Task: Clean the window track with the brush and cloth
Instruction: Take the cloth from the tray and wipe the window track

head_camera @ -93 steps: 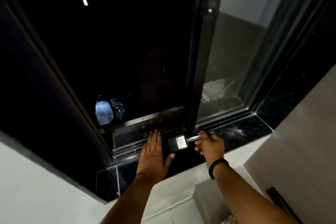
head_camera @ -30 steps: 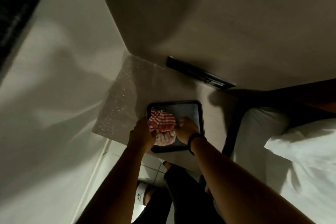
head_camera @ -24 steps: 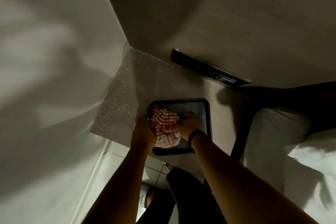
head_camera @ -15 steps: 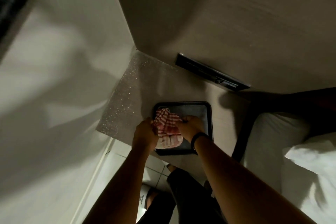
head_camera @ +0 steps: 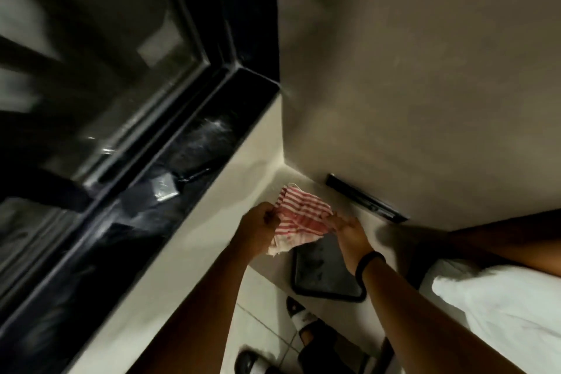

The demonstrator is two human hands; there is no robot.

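A red-and-white striped cloth [head_camera: 299, 217] is stretched in the air between my two hands, above the bedside table. My left hand [head_camera: 258, 226] pinches its left edge and my right hand [head_camera: 349, 232] holds its right edge. The brush [head_camera: 170, 185], with a metal ferrule and dark handle, lies on the black stone sill [head_camera: 212, 136] to the left of my hands, with neither hand on it. The dark window track [head_camera: 127, 158] runs along the sill below the glass. The view is blurred.
A black tray [head_camera: 321, 276] sits on the small table under my right wrist. A dark bar fitting [head_camera: 364, 197] is on the wall behind. A white pillow [head_camera: 501, 307] lies at the right. My sandalled feet [head_camera: 300, 316] stand on the tiled floor.
Both hands lifted the striped cloth up off the black tray and spread it apart. My head turned left, so the window, sill and brush are back in view.
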